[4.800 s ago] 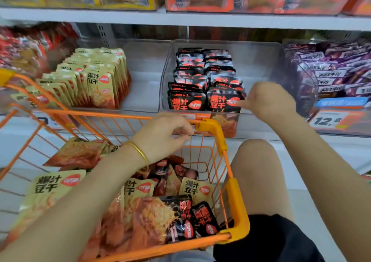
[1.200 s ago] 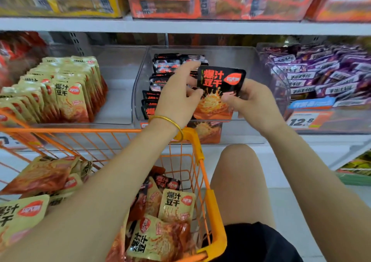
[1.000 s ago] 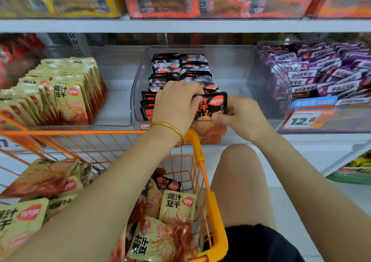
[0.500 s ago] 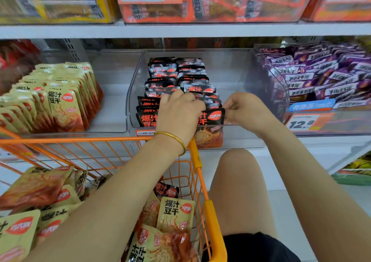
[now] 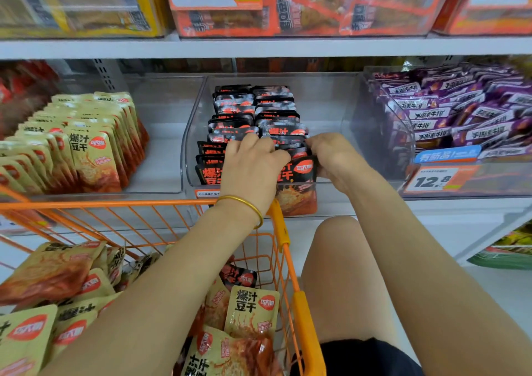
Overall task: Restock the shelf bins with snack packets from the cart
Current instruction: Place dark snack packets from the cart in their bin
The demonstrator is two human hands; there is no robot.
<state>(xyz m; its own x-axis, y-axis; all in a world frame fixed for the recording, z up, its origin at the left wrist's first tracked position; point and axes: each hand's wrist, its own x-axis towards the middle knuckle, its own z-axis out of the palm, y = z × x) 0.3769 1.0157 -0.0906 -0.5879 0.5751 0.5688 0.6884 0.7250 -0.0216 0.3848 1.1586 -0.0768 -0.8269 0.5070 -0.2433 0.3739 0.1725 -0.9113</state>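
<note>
Shop aisle: shelves of clear bins, with an orange cart drawn up below them.

Nearest, the cart holds loose yellow packets and one black one beside a bare knee. Above the cart's rim both hands meet at the front of the middle bin. The left hand, with a gold bangle on its wrist, curls its fingers over the top of a black packet; the right hand pinches that packet's right edge. The packet stands upright at the front of the bin's right row, against the clear front wall. More black packets fill two rows behind it. Purple packets fill the bin on the right.
</note>
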